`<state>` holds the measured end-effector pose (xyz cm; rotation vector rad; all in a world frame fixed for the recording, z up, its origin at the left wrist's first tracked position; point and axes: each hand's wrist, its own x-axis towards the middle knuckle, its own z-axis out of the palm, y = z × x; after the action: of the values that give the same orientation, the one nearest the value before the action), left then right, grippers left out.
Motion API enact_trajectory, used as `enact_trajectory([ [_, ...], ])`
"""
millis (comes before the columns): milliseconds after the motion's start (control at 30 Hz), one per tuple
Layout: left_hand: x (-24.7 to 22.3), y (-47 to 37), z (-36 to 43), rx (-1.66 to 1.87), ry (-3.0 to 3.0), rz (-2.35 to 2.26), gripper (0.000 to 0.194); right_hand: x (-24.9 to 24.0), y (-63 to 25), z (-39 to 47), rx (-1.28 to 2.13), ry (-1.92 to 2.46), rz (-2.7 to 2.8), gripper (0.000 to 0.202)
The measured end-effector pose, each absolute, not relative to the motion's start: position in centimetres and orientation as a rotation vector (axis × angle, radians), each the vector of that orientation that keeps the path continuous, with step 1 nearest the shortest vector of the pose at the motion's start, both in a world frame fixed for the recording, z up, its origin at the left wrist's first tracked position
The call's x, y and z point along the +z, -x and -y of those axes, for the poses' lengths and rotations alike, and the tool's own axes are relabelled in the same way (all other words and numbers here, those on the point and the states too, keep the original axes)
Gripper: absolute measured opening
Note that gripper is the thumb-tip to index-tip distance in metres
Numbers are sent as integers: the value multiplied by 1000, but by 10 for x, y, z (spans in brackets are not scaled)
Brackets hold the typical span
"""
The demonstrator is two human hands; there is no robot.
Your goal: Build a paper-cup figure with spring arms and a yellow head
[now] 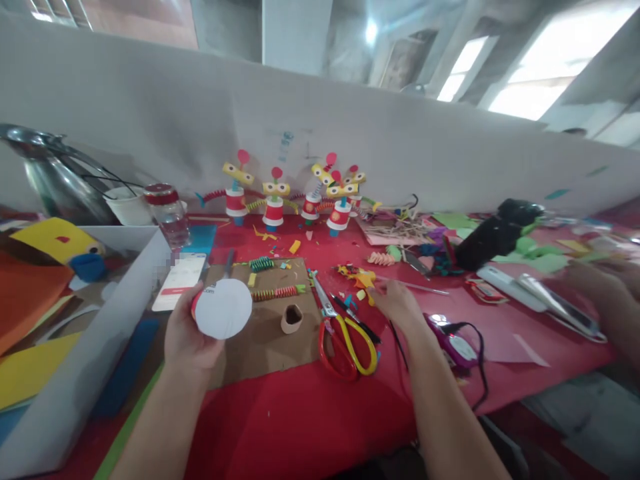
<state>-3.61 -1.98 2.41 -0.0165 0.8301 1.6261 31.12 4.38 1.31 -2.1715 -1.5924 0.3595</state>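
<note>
My left hand [193,333] grips a paper cup, its round white end [223,309] facing me and a bit of red showing at its side. Over the scraps, my right hand [397,305] has its fingers bent together beside yellow paper pieces [367,278]; its fingertips are partly hidden. Between the hands lie red-and-yellow-handled scissors [345,340] and a black pen [357,319]. A small paper roll [291,319] stands on the brown cardboard [265,353]. Folded paper springs, one green [261,263] and one multicoloured [277,293], lie behind it.
Several paper-cup figures [273,210] stand along the grey partition. At left are a white box [100,340], a phone [179,283], a lidded glass jar [169,213] and a steel jug [63,180]. At right lie a purple corded device [457,343] and a black bottle [493,237]; another person's arm [607,300] reaches in.
</note>
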Motion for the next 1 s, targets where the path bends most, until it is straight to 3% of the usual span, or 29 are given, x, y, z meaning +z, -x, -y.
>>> enact_trajectory([
  [67, 26, 34, 21, 1651, 24, -842, 9, 7, -320, -60, 456, 2189, 1550, 9],
  [233, 33, 29, 22, 1680, 82, -855, 4, 6, -310, -77, 694, 2040, 1364, 20],
  [433, 31, 33, 22, 1651, 60, -780, 7, 24, -258, -52, 1059, 1490, 1193, 11],
  [633, 30, 34, 20, 1686, 72, -827, 8, 28, -186, -13, 1613, 922, 990, 29],
  [833, 26, 35, 18, 1704, 83, -869, 7, 19, -163, 19, 1601, 688, 1235, 31],
  [1000, 19, 36, 16, 1688, 55, -873, 10, 16, -159, 27, 1515, 759, 1432, 32],
])
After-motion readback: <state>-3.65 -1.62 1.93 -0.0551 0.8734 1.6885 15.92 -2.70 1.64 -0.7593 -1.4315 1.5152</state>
